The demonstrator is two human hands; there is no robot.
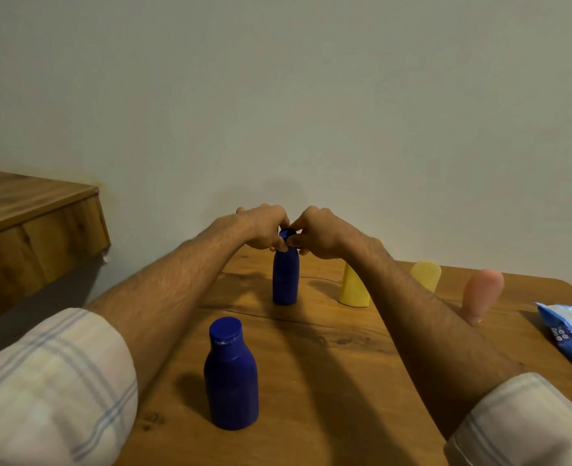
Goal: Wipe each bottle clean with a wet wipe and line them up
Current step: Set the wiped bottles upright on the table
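The far blue bottle (285,280) stands upright toward the back of the worktop (328,348), close to the wall, and both hands meet at its top. The left hand (262,227) and the right hand (319,233) have their fingers (268,243) curled round the cap from either side, clamped on it. No wipe shows between them, though one could be hidden in the grip. I judge that this bottle is being set in place or its cap handled, with the wiping hardly begun.

The near blue bottle (231,375) stands alone at the front. To the right stand a yellow bottle (353,290), a second yellow bottle (426,275) and a pink bottle (481,294), roughly in a row. The pack of wet wipes (568,331) lies at the right edge. The next move probably calls for one hand to let go and draw a sheet from the pack while the other steadies the bottle.
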